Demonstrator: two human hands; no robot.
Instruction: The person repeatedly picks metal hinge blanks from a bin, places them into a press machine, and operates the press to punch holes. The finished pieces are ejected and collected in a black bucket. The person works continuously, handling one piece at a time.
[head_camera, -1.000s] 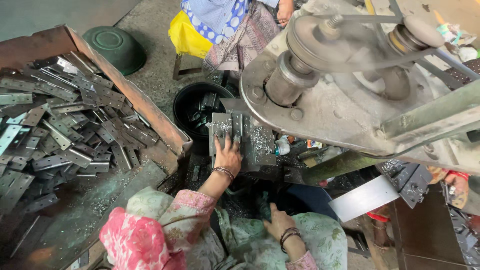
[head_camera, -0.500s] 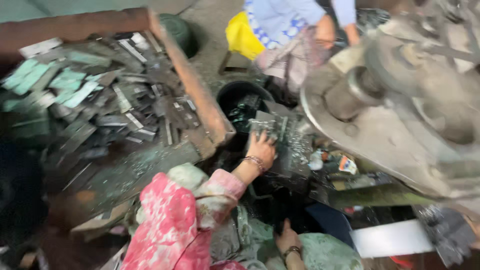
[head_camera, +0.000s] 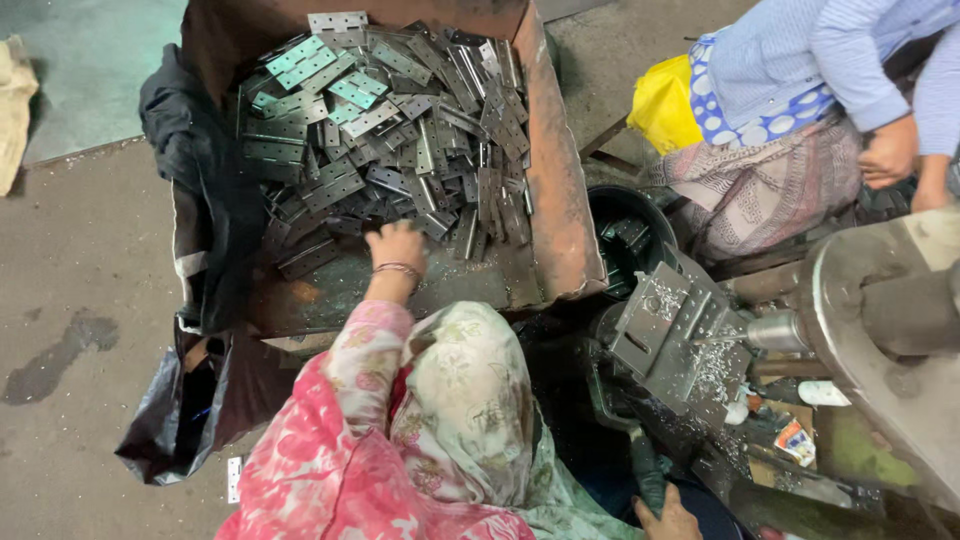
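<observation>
A rusty metal box (head_camera: 560, 215) holds a heap of several grey metal hinges (head_camera: 390, 120). My left hand (head_camera: 397, 246) reaches into the near edge of that heap, palm down on the hinges, with the fingertips hidden among them. A bangle sits on its wrist, above a pink flowered sleeve. My right hand (head_camera: 668, 520) shows only partly at the bottom edge, beside a dark green handle-like part (head_camera: 645, 470); I cannot tell its grip. A grey jig plate (head_camera: 668, 335) strewn with metal shavings stands to my right, with a drill spindle (head_camera: 775, 330) pointing at it.
Another person in a blue striped top (head_camera: 800, 60) crouches at the upper right beside a yellow bag (head_camera: 668, 105). A black bucket (head_camera: 600, 205) with hinges stands between box and jig. A large grey machine (head_camera: 900, 330) fills the right. Black plastic sheeting (head_camera: 200, 210) drapes the box's left side.
My view has swung left from the machine to the box. My left hand has left the jig plate and moved to the hinge heap. My right hand stays low.
</observation>
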